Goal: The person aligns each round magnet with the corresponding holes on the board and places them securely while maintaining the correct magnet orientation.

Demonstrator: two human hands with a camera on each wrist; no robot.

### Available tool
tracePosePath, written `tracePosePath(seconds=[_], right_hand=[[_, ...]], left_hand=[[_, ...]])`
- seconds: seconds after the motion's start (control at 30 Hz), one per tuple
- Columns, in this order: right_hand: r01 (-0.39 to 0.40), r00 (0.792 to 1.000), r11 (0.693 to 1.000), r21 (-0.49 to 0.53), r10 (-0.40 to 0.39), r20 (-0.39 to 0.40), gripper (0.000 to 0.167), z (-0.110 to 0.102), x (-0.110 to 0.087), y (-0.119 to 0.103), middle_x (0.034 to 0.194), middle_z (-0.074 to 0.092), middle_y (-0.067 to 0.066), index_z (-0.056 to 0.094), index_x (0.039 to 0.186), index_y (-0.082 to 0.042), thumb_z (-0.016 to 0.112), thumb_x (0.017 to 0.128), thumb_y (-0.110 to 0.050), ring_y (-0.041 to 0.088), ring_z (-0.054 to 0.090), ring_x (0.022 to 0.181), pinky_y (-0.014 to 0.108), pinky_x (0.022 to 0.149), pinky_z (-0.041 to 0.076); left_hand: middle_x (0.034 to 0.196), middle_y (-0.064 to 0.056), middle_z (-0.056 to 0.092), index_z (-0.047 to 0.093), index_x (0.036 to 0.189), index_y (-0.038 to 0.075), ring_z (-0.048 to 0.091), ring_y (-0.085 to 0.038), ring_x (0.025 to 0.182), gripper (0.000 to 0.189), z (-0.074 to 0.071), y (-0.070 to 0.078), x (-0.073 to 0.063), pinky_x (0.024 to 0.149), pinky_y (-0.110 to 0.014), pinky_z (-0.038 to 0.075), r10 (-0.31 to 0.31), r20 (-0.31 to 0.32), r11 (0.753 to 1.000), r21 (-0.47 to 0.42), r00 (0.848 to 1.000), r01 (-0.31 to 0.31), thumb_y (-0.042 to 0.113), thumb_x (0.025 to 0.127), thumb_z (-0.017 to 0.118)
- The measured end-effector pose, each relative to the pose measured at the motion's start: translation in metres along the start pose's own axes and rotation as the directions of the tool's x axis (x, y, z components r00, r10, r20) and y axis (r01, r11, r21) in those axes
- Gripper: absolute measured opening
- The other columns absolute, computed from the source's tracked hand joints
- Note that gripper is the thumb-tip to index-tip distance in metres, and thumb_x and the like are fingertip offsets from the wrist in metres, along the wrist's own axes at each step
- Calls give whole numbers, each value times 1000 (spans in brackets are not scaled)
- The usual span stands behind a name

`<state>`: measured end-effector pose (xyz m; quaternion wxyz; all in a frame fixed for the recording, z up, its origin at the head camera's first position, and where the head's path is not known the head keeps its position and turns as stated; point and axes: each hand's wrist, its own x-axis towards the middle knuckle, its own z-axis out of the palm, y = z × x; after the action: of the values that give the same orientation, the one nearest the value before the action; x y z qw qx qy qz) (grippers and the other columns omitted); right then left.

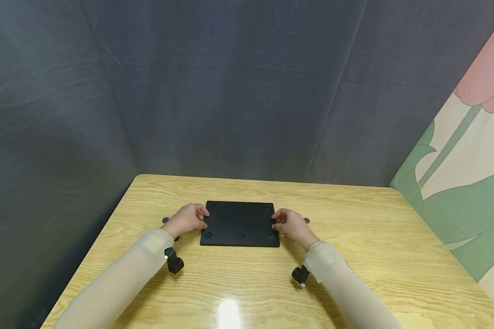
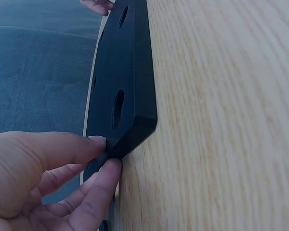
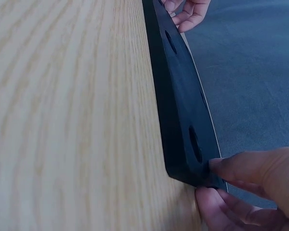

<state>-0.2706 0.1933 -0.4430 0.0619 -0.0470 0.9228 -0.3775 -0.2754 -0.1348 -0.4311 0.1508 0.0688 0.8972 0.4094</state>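
Note:
A flat black board (image 1: 240,224) with several shallow round recesses lies on the wooden table, one long side facing me. At its left edge, my left hand (image 1: 188,217) pinches it, thumb on the top face and fingertips against the side, as the left wrist view shows. My right hand (image 1: 292,225) grips the opposite short edge the same way. Close up in the right wrist view, the thumb (image 3: 241,168) presses beside a corner recess (image 3: 195,144) while a fingertip sits low at the rim. A small dark disc (image 1: 165,220) lies beside the left hand.
Another dark disc (image 1: 176,238) shows partly behind the left wrist, and one more disc (image 1: 306,220) lies beyond the right hand. Dark cloth (image 1: 238,91) hangs behind and left of the wooden table (image 1: 238,283). A flower-patterned surface (image 1: 469,192) borders the right side.

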Motion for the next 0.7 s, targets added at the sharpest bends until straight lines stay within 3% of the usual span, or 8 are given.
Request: tracePosePath(seconds=[0.7], right_hand=[[14, 1000, 999, 30, -14, 5, 21, -8, -6, 0, 98, 64, 10, 65, 108, -5, 68, 88, -3, 15, 63, 77, 27, 64, 53]], left_hand=[[92, -7, 55, 63, 111, 3, 52, -19, 78, 31, -1, 1, 3, 65, -27, 45, -30, 9, 999, 12, 1000, 30, 0, 82, 72]])
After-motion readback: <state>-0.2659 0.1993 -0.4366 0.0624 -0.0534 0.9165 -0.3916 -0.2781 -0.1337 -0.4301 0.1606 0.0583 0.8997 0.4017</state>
